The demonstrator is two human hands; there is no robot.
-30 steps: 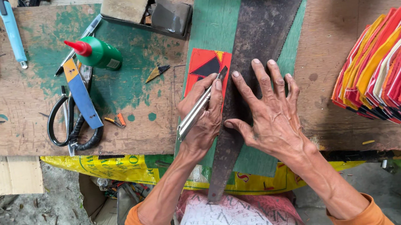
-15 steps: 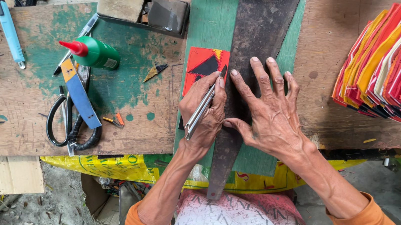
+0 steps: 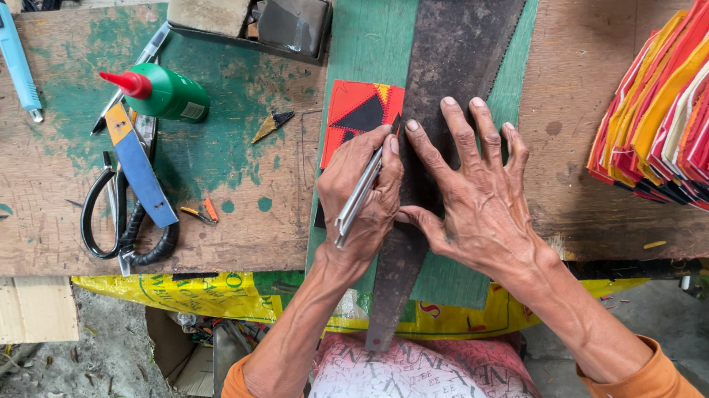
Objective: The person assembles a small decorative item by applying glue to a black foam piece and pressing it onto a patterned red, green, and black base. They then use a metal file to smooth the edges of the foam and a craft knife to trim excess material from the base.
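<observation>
My left hand (image 3: pixel 364 191) grips a thin metal cutter blade (image 3: pixel 358 197), its tip against the edge of a long dark saw blade (image 3: pixel 455 63) that lies diagonally on a green board (image 3: pixel 371 28). My right hand (image 3: pixel 472 196) lies flat on the saw blade with fingers spread, pressing it down. A red, black and yellow patterned paper piece (image 3: pixel 357 111) lies on the green board, partly under the saw blade's edge and just beyond my left hand's fingers.
A green glue bottle with red tip (image 3: pixel 157 92), black-handled scissors (image 3: pixel 118 219), a blue-and-yellow utility knife (image 3: pixel 137 168) and a light blue cutter (image 3: pixel 12 55) lie on the wooden table (image 3: pixel 36 217) at left. A stack of red and yellow papers (image 3: pixel 692 112) sits at right.
My left hand with the blade has slid slightly toward me along the saw blade's edge. My right hand stays pressed flat.
</observation>
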